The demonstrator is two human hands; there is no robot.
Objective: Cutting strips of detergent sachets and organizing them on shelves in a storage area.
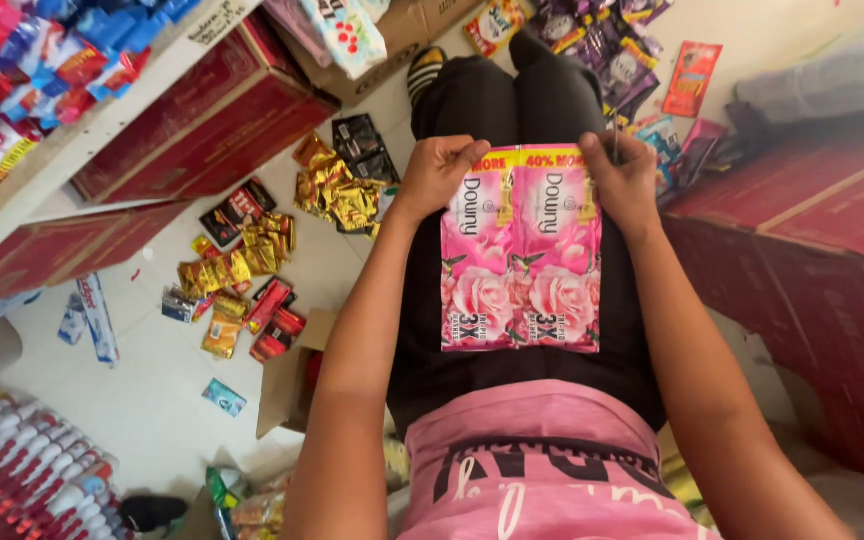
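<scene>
A joined pair of pink sachets with rose pictures lies flat on my lap, over black trousers. My left hand grips the top left corner of the pair. My right hand grips the top right corner, and a thin metal piece, perhaps scissors, sticks up from its fingers. Both arms reach forward along my thighs. I sit on the floor in a pink shirt.
Gold, red and black sachets lie scattered on the white floor at left. Red cartons sit under a shelf of bright packets at far left. A dark red carton stands at right. Purple sachets lie beyond my feet.
</scene>
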